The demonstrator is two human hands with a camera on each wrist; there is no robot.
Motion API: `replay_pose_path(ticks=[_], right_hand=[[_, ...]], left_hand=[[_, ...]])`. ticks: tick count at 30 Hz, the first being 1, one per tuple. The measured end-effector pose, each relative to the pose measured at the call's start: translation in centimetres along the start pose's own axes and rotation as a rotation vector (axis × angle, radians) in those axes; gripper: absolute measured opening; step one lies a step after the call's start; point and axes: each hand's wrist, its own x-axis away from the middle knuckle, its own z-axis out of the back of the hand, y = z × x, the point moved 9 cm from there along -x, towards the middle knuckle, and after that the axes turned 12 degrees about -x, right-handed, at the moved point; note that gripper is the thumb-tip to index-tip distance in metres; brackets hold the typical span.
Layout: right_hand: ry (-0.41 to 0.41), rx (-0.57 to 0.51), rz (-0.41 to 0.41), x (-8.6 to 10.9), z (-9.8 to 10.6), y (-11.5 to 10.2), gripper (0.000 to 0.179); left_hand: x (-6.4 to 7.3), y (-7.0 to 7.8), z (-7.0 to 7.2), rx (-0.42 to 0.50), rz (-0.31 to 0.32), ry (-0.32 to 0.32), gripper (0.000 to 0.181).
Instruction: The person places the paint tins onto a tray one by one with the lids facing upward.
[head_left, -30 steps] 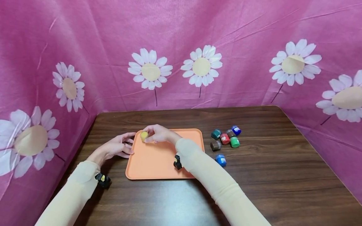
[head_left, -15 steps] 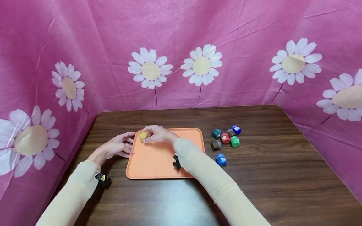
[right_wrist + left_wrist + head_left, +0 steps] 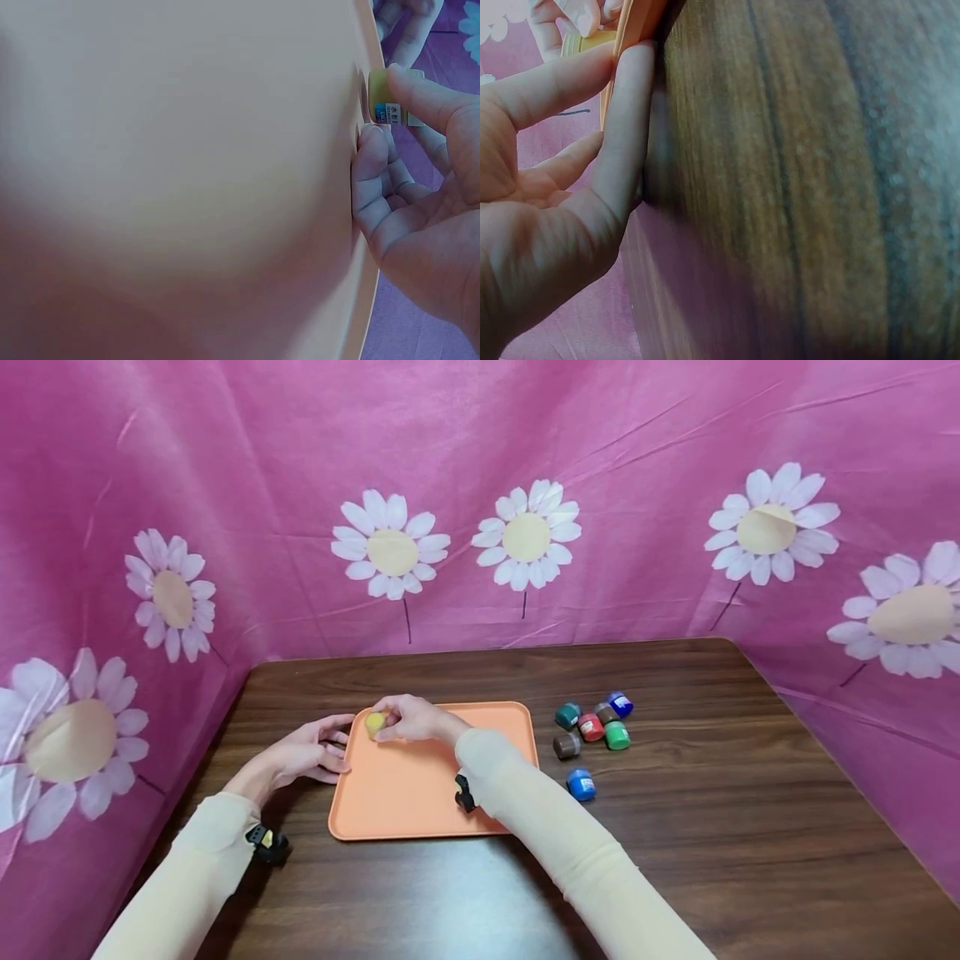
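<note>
In the head view, a small yellow paint jar (image 3: 376, 724) is at the far left corner of an orange tray (image 3: 408, 793). My right hand (image 3: 415, 718) pinches this jar between thumb and fingers; in the right wrist view the printed label of the yellow jar (image 3: 388, 111) shows. The other fingers of that hand (image 3: 420, 187) rest low against the tray. At the tray's left side is my left hand (image 3: 303, 752), its fingers fairly straight. In the left wrist view, fingertips of the left hand (image 3: 562, 180) touch the tray's rim (image 3: 639, 21).
To the right of the tray lie several paint jars: teal (image 3: 567, 715), red (image 3: 591, 727), green (image 3: 617, 735), dark blue (image 3: 620, 703), brown (image 3: 567, 745) and another brown (image 3: 607, 713). A blue jar (image 3: 581, 784) is nearer. Pink flowered cloth (image 3: 465, 435) surrounds the wooden table (image 3: 712, 793).
The head view has shifted slightly, moving everything a little left in it. My right hand keeps the yellow jar at the tray's corner; the left hand stays at the rim.
</note>
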Motion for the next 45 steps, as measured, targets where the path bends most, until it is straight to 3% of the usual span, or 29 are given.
replay_pose_path(ticks=[7, 14, 35, 45], right_hand=[[-0.022, -0.019, -0.006, -0.5, -1.0, 0.2, 0.045], [-0.027, -0.022, -0.003, -0.7, -1.5, -0.2, 0.043], [0.006, -0.027, -0.025, -0.2, -0.5, 0.3, 0.045], [-0.005, -0.038, -0.04, 1.0, 0.6, -0.1, 0.046]], left_hand=[[0.8, -0.8, 0.5, -0.011, 0.027, 0.02, 0.096], [1.3, -0.7, 0.6, -0.012, 0.01, 0.017, 0.097], [0.4, -0.2, 0.4, -0.012, 0.006, 0.01, 0.097], [-0.2, -0.2, 0.2, 0.006, 0.009, -0.001, 0.097]])
